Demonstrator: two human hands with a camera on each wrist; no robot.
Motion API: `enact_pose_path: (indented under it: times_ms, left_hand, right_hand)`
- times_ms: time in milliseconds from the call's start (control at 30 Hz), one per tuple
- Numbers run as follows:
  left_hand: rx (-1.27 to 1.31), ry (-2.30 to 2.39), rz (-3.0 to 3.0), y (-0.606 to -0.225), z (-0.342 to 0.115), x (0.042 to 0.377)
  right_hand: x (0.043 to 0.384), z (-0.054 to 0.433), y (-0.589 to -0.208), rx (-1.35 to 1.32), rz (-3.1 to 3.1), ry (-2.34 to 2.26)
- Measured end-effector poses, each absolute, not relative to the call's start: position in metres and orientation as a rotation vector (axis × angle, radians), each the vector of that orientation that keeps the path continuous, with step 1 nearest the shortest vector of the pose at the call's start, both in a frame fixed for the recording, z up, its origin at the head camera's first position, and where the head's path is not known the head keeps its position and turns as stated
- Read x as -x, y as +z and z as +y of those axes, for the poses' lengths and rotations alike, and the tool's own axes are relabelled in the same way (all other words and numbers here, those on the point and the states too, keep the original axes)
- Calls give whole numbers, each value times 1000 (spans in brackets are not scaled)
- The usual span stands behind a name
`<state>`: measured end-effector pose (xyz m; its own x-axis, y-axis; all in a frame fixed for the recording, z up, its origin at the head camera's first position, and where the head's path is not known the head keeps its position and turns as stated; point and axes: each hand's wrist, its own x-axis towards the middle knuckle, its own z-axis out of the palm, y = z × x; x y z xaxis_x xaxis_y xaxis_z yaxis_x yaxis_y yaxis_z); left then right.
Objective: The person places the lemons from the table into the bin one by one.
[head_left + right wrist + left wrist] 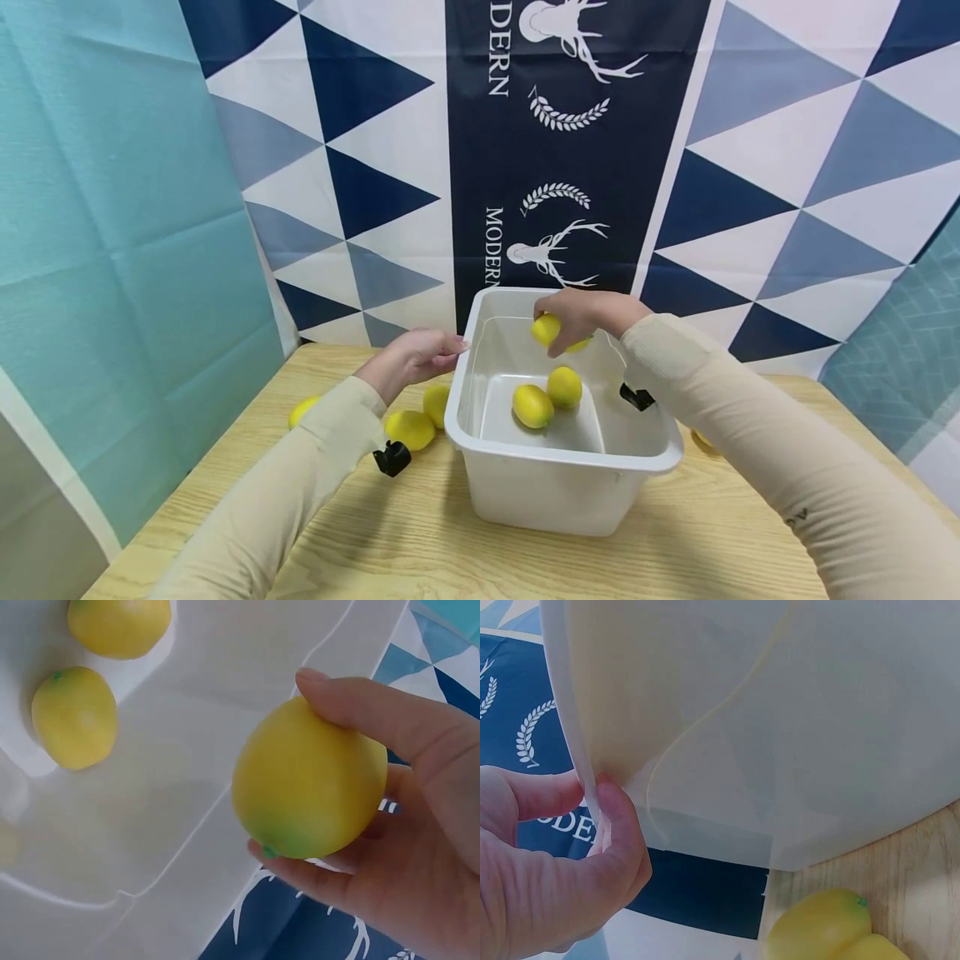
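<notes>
A white plastic bin (547,492) stands on the wooden table. My left hand (423,354) pinches its left rim between thumb and fingers, as the left wrist view shows closely. Over the bin's far part, my right hand (581,317) grips a yellow lemon (307,784) with a green tip, thumb on one side and fingers on the other. Below it, two lemons lie on the bin floor: one (532,407) nearer me and another (564,387) beside it.
Left of the bin, on the table (360,533), are a lemon (409,431), another against the bin (435,404) and one (302,410) partly behind my left sleeve. A yellow item (702,442) shows beside my right sleeve. Patterned cloth (390,167) hangs behind.
</notes>
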<state>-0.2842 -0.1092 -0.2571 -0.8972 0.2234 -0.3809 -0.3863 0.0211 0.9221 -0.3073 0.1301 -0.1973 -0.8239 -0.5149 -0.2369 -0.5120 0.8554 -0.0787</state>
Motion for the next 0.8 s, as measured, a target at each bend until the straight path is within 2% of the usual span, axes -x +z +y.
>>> enact_pose_path:
  times_ms: [367, 800]
  left_hand:
    - [179, 1924, 1882, -257, -109, 286]
    - [193, 1918, 1861, -256, -110, 287]
  right_hand:
    - [314, 127, -205, 919, 2878, -33]
    - [299, 125, -184, 789, 2821, 50]
